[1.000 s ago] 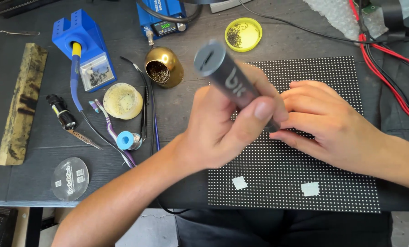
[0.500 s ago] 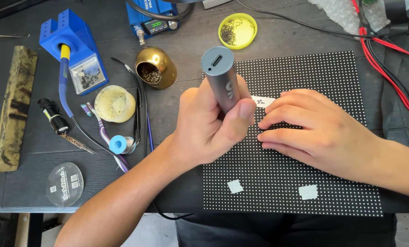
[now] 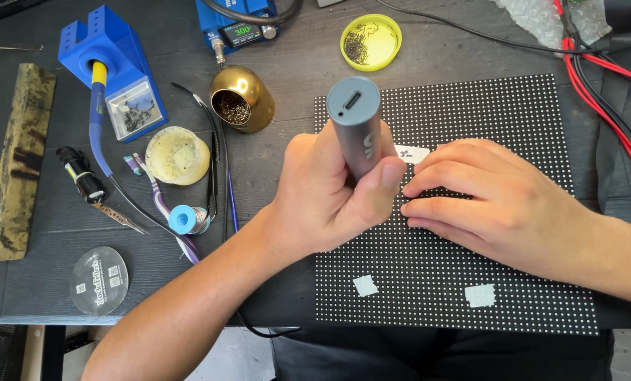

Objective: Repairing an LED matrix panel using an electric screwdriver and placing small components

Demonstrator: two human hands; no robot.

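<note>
Left hand (image 3: 329, 194) clamped around grey cylindrical pen tool (image 3: 358, 127), upright, tip hidden, over LED dot-matrix panel (image 3: 513, 113) left of centre. Right hand (image 3: 499, 201) flat, fingers together, pressing panel at 3 o'clock of tool. Best: steady panel, keep tool vertical, light pressure.

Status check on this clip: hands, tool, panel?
Left hand gripping grey cylindrical tool upright. Right hand flat on dotted LED panel, fingertips beside the tool. Brass tip-cleaner pot sits apart, left.
</note>
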